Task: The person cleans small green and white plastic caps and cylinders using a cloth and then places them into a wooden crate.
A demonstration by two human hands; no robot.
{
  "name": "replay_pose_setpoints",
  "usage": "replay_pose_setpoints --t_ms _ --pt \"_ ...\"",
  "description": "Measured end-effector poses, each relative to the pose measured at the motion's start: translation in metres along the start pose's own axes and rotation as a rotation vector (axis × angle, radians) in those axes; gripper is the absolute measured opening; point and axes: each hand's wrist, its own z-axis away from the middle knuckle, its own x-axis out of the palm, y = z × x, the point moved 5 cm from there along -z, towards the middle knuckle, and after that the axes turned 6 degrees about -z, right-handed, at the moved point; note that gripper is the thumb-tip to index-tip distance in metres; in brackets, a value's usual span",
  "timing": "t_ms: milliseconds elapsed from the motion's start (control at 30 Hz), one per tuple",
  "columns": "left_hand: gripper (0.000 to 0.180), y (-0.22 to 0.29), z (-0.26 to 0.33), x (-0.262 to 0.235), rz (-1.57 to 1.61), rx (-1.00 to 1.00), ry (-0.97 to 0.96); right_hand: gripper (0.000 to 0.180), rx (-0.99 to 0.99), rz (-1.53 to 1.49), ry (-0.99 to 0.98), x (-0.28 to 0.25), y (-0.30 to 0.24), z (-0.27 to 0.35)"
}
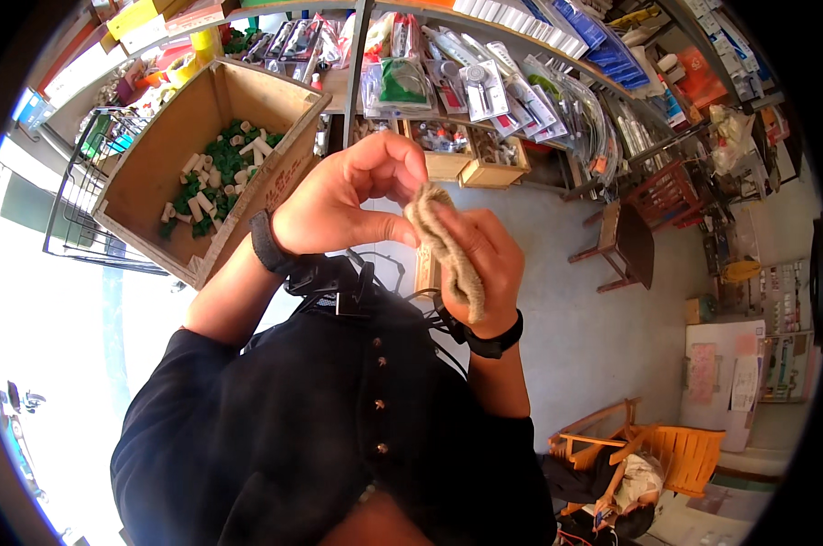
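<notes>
Draping over the right hand [481,259], jute twine [446,244] meets left fingertips [410,173].

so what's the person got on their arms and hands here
Both hands are bare, no gloves. The left hand has a black band at the wrist, and the right hand has a similar black wristband. The forearms are uncovered; dark, near-black sleeves end around the elbows, part of a buttoned dark top.
</notes>
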Motion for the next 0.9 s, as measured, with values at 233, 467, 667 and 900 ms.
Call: replay_pose_setpoints --t_ms 233,467,667,900 --pt "0.057 -0.008 0.000 0.004 0.132 -0.009 0.004 0.044 0.033 0.049 0.157 -0.012 0.002 -0.001" --pt "0.039 -0.015 0.001 0.003 0.204 -0.103 0.007 0.048 -0.090 0.029 0.059 0.004 -0.003 0.009" --pt "0.042 -0.016 0.009 0.004 0.399 -0.140 0.031 0.046 -0.081 0.119 0.130 -0.004 0.005 0.013" --pt "0.053 -0.018 0.010 0.007 0.382 -0.122 0.028 0.043 -0.116 0.035 0.065 0.002 -0.016 0.000"
